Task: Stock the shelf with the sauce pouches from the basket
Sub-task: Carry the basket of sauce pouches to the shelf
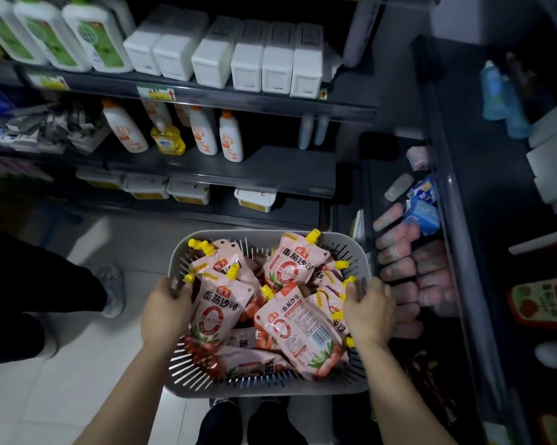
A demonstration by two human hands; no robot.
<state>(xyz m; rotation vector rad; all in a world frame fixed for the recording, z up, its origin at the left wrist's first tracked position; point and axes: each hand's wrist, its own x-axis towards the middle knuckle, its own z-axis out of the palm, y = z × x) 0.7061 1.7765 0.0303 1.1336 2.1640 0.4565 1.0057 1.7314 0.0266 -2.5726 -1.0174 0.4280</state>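
With my left hand (pixel 164 311) and right hand (pixel 368 311) each gripped around a side rim of the full basket (pixel 270 385), sauce pouches (pixel 298 329) heaped inside, I should carry it level to the shelf (pixel 409 284) on my right before picking.

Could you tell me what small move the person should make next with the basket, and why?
Probably set the basket down near the shelf on the right: the left hand and right hand both grip its rim, so neither is free to lift a sauce pouch, and none has left the basket yet.
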